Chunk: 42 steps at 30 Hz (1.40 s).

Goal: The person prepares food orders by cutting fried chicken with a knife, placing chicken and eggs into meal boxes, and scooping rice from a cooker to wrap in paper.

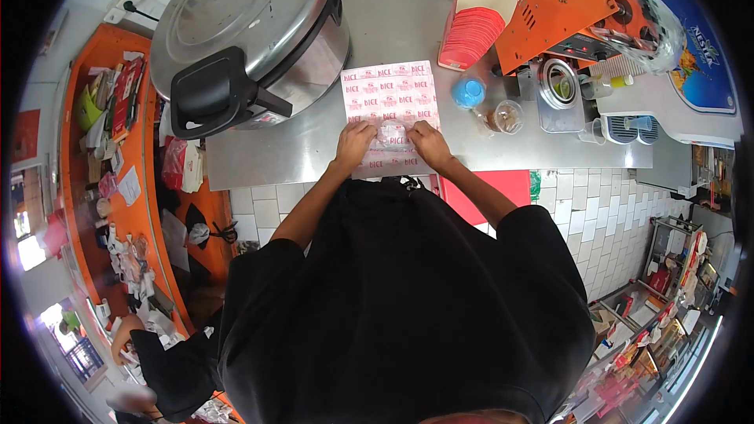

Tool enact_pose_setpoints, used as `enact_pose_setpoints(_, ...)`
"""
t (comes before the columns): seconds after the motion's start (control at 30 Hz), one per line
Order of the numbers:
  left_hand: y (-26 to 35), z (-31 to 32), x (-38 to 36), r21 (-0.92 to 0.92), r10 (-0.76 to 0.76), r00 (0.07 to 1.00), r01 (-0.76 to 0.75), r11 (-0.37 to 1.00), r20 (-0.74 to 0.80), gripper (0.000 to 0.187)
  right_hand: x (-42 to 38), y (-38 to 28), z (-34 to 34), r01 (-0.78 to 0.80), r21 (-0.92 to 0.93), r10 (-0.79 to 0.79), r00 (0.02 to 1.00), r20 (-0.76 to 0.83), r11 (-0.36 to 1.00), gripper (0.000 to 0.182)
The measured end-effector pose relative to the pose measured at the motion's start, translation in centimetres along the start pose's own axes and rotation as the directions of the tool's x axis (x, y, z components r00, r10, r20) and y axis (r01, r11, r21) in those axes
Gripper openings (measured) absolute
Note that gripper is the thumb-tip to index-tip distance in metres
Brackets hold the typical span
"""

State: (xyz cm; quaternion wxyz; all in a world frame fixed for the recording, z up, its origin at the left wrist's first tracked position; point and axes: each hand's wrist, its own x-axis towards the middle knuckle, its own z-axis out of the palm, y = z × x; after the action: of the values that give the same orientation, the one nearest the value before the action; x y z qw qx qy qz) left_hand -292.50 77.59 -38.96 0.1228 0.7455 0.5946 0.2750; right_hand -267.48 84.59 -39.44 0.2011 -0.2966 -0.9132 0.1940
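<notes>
A stack of white paper sheets with red print (pixel 389 94) lies on the steel counter (pixel 298 155) in front of me. On the paper, a small clear plastic piece (pixel 390 135) spans the gap between my hands. My left hand (pixel 357 141) pinches its left side, fingers closed. Its right side is pinched by my right hand (pixel 429 144), fingers closed too. What the clear piece is exactly is too small to tell.
A large steel cooker (pixel 251 23) stands at the left. Behind right are red cartons (pixel 471 35), a blue cup (pixel 469 92), a clear cup (pixel 506 117) and an orange machine (pixel 554 0). Another person's arm (pixel 124 338) shows at the lower left.
</notes>
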Motion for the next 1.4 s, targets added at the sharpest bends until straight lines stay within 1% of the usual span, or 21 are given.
enact_pose_setpoints(0.03, 0.1, 0.0, -0.6, 0.011, 0.023, 1.000, -0.023, 1.000, -0.018, 0.012, -0.3, -0.2, -0.3, 0.006, 0.001, -0.006, 0.999, 0.040, 1.000, 0.020)
enact_pose_setpoints(0.13, 1.4, -1.9, -2.0, -0.053, 0.072, 0.995, -0.075, 0.996, -0.063, 0.021, -0.8, -1.7, -3.7, 0.104, 0.107, -0.101, 0.994, -0.037, 0.989, 0.025)
enact_pose_setpoints(0.23, 0.9, -2.2, -3.1, 0.038, 0.201, 0.978, -0.199, 0.979, -0.056, 0.026, -1.7, -0.8, -4.7, 0.147, 0.154, -0.158, 0.986, 0.061, 0.977, 0.034)
enact_pose_setpoints(0.33, -0.4, -1.9, -2.8, -0.054, 0.127, 0.992, -0.126, 0.991, 0.013, 0.024, -1.1, 1.1, -3.7, 0.069, 0.276, -0.114, 0.982, 0.150, 0.959, 0.036)
enact_pose_setpoints(0.37, -0.4, -2.0, -2.1, -0.130, -0.026, 0.994, 0.040, 0.991, 0.109, 0.025, -0.4, 1.3, -3.5, -0.100, 0.306, 0.035, 0.977, 0.212, 0.947, 0.035)
enact_pose_setpoints(0.43, -0.1, -2.5, 0.4, -0.225, -0.295, 0.899, 0.375, 0.899, 0.323, 0.027, 1.6, 1.1, -2.9, -0.427, 0.333, 0.313, 0.885, 0.344, 0.841, 0.035)
enact_pose_setpoints(0.53, -0.4, -2.6, 4.0, -0.067, -0.325, 0.789, 0.418, 0.906, 0.521, 0.025, 4.7, -0.5, -3.2, -0.542, 0.236, 0.459, 0.826, 0.328, 0.806, 0.031)
enact_pose_setpoints(0.57, -0.4, -2.3, 4.2, -0.093, -0.245, 0.868, 0.312, 0.945, 0.431, 0.026, 5.1, -0.8, -2.8, -0.425, 0.046, 0.399, 0.877, 0.267, 0.904, 0.037)
enact_pose_setpoints(0.63, -0.7, -1.8, 4.6, -0.104, -0.056, 0.971, 0.082, 0.991, 0.233, 0.028, 5.0, 0.6, -1.2, -0.257, 0.079, 0.239, 0.952, 0.190, 0.963, 0.039)
enact_pose_setpoints(0.67, -1.0, -1.7, 4.6, -0.126, 0.005, 0.974, 0.024, 0.992, 0.228, 0.030, 5.0, 0.9, -1.0, -0.172, 0.091, 0.158, 0.977, 0.146, 0.981, 0.040)
enact_pose_setpoints(0.73, -1.5, -1.2, 4.2, -0.176, 0.134, 0.965, -0.096, 0.980, 0.224, 0.034, 4.5, 1.2, -1.0, -0.323, 0.363, 0.221, 0.930, 0.295, 0.874, 0.038)
enact_pose_setpoints(0.77, -2.2, -0.6, 3.7, -0.397, 0.027, 0.936, 0.123, 0.909, 0.351, 0.036, 4.0, 1.4, -0.9, -0.402, 0.478, 0.235, 0.899, 0.370, 0.781, 0.038)
enact_pose_setpoints(0.83, -3.7, 0.0, 2.4, -0.619, -0.054, 0.755, 0.575, 0.535, 0.654, 0.040, 2.0, 1.3, 0.5, -0.387, 0.683, 0.228, 0.921, 0.315, 0.619, 0.031)
enact_pose_setpoints(0.87, -2.6, -1.3, 2.3, -0.652, -0.016, 0.718, 0.641, 0.404, 0.696, 0.038, 1.2, 0.4, 0.2, -0.365, 0.770, 0.241, 0.930, 0.276, 0.524, 0.028)
enact_pose_setpoints(0.97, 0.2, -4.4, 1.8, -0.647, 0.150, 0.639, 0.763, 0.001, 0.754, 0.034, -0.7, -5.9, -4.7, -0.506, 0.862, 0.415, 0.791, 0.451, 0.027, 0.026)
enact_pose_setpoints(1.07, 1.4, -3.2, 0.8, -0.598, 0.178, 0.664, 0.737, -0.314, 0.726, 0.036, -2.1, -9.2, -5.0, -0.380, 0.925, 0.461, 0.824, 0.328, 0.022, 0.023)
enact_pose_setpoints(1.2, 3.6, -2.1, 1.4, -0.946, 0.115, 0.941, 0.323, -0.025, 0.318, 0.031, -4.3, -13.3, -7.9, -0.348, 0.936, 0.705, 0.675, 0.216, 0.046, 0.025)
enact_pose_setpoints(1.23, 3.4, -2.2, 1.4, -0.904, 0.125, 0.931, 0.292, 0.311, 0.344, 0.026, -5.0, -14.1, -8.5, -0.333, 0.940, 0.750, 0.641, 0.162, 0.082, 0.025)
enact_pose_setpoints(1.33, 8.7, -5.0, 2.0, -0.780, 0.099, 0.831, 0.464, 0.420, 0.547, 0.023, -6.8, -17.1, -9.7, -0.467, 0.796, 0.841, 0.533, -0.095, 0.386, 0.027)
enact_pose_setpoints(1.37, 9.5, -5.2, 1.9, -0.771, 0.142, 0.811, 0.465, 0.435, 0.568, 0.034, -7.2, -18.3, -9.8, -0.519, 0.697, 0.843, 0.481, -0.241, 0.495, 0.029)
enact_pose_setpoints(1.4, 10.9, -5.1, 1.4, -0.806, 0.175, 0.827, 0.435, 0.402, 0.534, 0.040, -7.5, -19.5, -10.1, -0.545, 0.672, 0.854, 0.439, -0.280, 0.501, 0.030)
